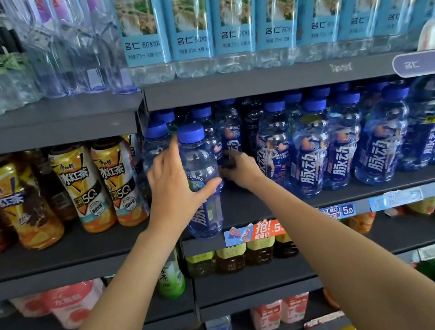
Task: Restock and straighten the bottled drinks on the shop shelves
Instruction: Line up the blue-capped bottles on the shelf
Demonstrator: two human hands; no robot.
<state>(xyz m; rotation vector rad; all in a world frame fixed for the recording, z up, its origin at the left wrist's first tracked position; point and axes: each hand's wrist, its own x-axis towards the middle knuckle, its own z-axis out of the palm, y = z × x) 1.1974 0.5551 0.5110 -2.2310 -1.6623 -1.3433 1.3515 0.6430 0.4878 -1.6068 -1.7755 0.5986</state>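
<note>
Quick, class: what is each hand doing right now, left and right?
Left hand: grips the front blue-capped bottle.
Right hand: fingers curled around a bottle further back.

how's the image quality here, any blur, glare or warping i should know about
Head view: wide-angle warping bows the shelf edges and leans the outer bottles; the right hand is motion-blurred, its fingers smeared against the dark bottle behind; the left hand on the blue-capped bottle is sharper; soft glare streaks the water bottles up top; lower shelves sit in shadow and frame corners go soft.
</note>
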